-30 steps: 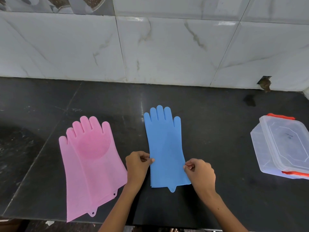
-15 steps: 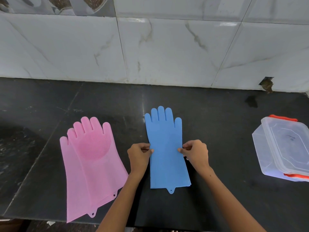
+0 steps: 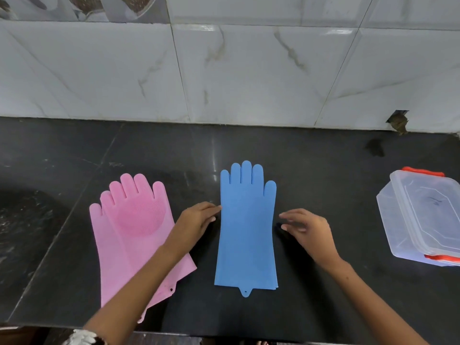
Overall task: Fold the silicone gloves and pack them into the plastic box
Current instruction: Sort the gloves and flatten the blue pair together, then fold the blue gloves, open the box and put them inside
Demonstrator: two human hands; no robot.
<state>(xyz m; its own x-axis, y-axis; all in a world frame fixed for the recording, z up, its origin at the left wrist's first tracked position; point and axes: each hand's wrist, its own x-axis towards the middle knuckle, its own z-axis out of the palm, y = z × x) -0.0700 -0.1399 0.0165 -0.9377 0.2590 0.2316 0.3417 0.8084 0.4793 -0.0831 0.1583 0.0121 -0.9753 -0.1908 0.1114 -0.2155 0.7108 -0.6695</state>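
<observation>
Fingers of both hands have let go of the flat blue silicone gloves (image 3: 247, 227), which a moment ago they pinched at both edges. The left hand (image 3: 196, 221), at nine o'clock, lies relaxed with fingertips touching the edge; the right hand (image 3: 307, 226), at three o'clock, hovers just clear, fingers loosely apart. Straightening looks finished, folding not begun. Stacked pink silicone gloves (image 3: 134, 235) wait farther toward nine; the lidded clear plastic box (image 3: 420, 217) sits far toward three.

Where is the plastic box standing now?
In the head view the plastic box stands at the counter's right edge, lid on, apart from the right hand and the blue gloves.
</observation>
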